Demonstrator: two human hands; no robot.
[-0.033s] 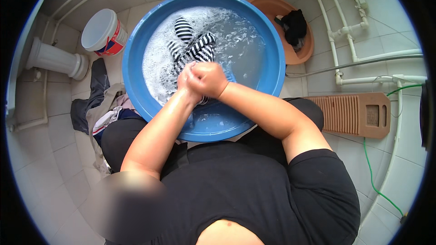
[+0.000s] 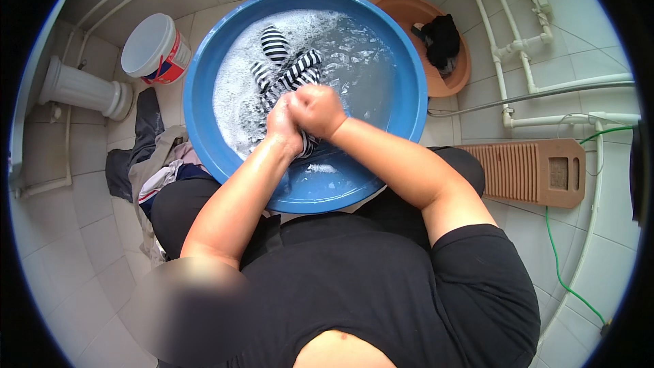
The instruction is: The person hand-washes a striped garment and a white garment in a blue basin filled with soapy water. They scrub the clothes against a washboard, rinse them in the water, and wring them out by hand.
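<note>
Inside a large blue basin (image 2: 197,95) of sudsy water (image 2: 238,82) lies a black-and-white striped garment (image 2: 274,46). Part of it sticks up above the foam. My left hand (image 2: 283,126) is closed around the cloth near the basin's middle, and a striped fold shows below it. Pressed against it from the right, my right hand (image 2: 319,109) is a fist on the same garment. The cloth between the two hands is mostly hidden.
Beyond the basin's right rim sits an orange basin (image 2: 463,68) holding dark cloth (image 2: 443,37). A brown washboard (image 2: 524,172) lies at the right. At left are a white bucket (image 2: 146,48), a white pedestal (image 2: 85,88) and piled clothes (image 2: 153,157). Pipes (image 2: 501,82) run along the wall.
My right hand has shifted slightly away from me over the left one. The water at the basin's right has new ripples. My left hand stays nearly in place.
</note>
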